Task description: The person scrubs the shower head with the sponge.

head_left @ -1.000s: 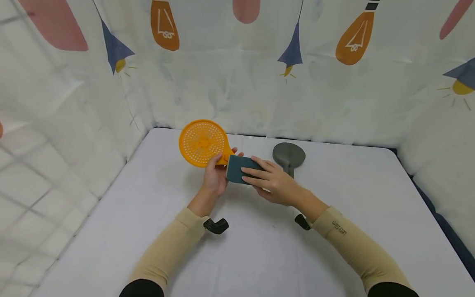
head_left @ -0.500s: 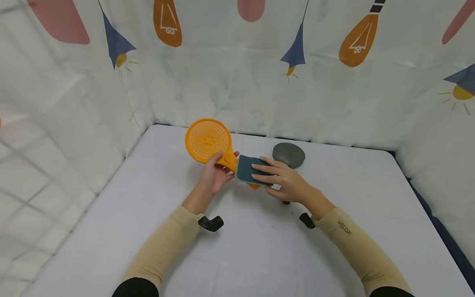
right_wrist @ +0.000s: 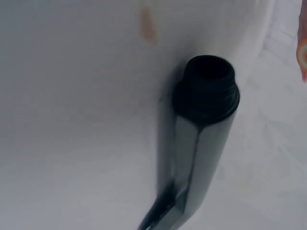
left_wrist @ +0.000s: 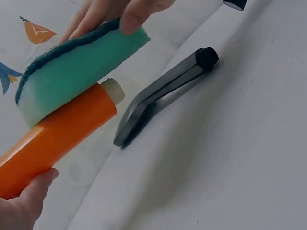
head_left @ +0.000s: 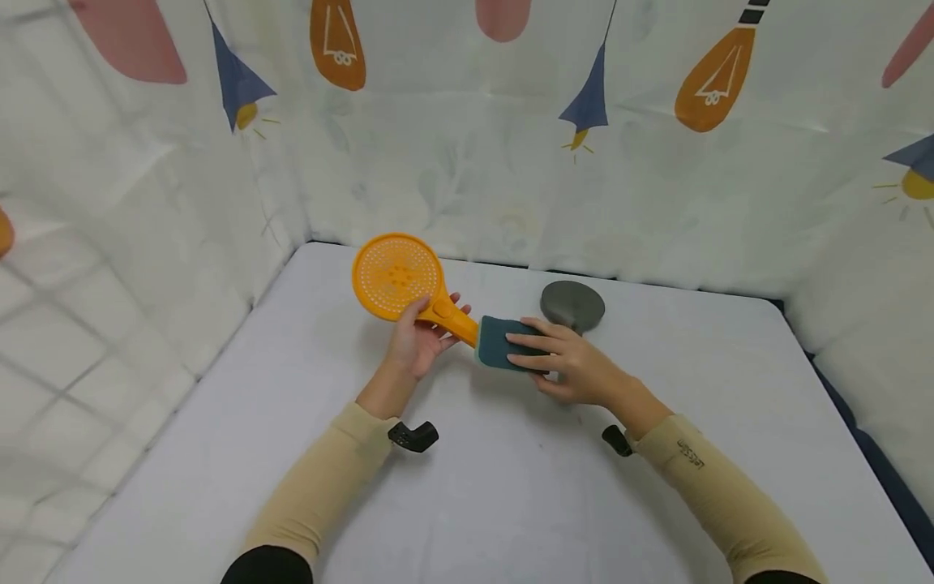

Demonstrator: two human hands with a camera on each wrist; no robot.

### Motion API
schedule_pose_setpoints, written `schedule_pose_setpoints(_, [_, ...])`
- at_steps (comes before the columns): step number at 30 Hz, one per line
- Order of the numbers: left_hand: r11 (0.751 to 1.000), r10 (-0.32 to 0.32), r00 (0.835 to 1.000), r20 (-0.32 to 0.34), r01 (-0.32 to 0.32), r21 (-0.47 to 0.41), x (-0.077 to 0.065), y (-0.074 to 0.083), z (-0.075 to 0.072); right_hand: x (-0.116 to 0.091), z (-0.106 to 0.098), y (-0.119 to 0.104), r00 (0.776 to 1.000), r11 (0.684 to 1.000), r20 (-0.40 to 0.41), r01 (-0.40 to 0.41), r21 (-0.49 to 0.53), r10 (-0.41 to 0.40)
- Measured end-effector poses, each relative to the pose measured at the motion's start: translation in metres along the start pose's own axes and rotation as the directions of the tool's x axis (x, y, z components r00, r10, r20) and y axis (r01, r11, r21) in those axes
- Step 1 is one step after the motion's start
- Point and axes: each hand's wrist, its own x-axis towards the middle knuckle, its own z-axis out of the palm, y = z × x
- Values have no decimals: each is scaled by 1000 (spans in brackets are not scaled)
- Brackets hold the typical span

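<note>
My left hand [head_left: 416, 345] grips an orange shower head [head_left: 445, 312] near its neck, with the round perforated face tilted up. In the right hand [head_left: 580, 365] is a sponge [head_left: 503, 345] with a dark teal scouring side and pale green foam. Fingers spread over the scouring side, while the thumb presses the foam edge in the left wrist view. There, the sponge's foam [left_wrist: 81, 76] lies along the orange handle [left_wrist: 62, 134], close to its pale threaded end [left_wrist: 113, 91]. In the head view the sponge hides that end.
Behind the right hand, a dark grey shower head [head_left: 572, 304] lies on the white-covered table [head_left: 511, 487]. Its threaded handle end [right_wrist: 208, 91] shows in the right wrist view. Patterned cloth [head_left: 467, 162] hangs along the table's back and sides.
The sponge and right hand have slid right along the handle, away from the round face, leaving more handle showing. The orange shower head shifted slightly right, then back left.
</note>
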Motion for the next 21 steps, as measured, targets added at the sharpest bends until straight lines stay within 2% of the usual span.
schedule_pose_setpoints(5, [997,-52,998,18,51,62,0,-10,2,20,8,0,1000,998,16,-12,-59,13])
schedule_pose_setpoints(8, [996,-66,997,42,63,67,-2,-14,3,26,10,-2,1000,997,15,-22,-68,23])
schedule_pose_setpoints(10, [997,-57,996,63,54,54,-3,-14,2,23,9,-3,999,998,22,-27,-53,28])
schedule_pose_setpoints(16, [999,-21,989,148,14,49,-4,-9,0,-4,1,-5,1000,1000,23,-15,-4,15])
schedule_pose_setpoints(18, [998,-24,988,153,15,60,-4,-10,1,-4,1,-5,1000,1000,5,-7,-4,7])
schedule_pose_setpoints(21, [996,-53,988,143,41,82,-3,-13,4,7,7,-5,1000,999,-20,6,-36,-6])
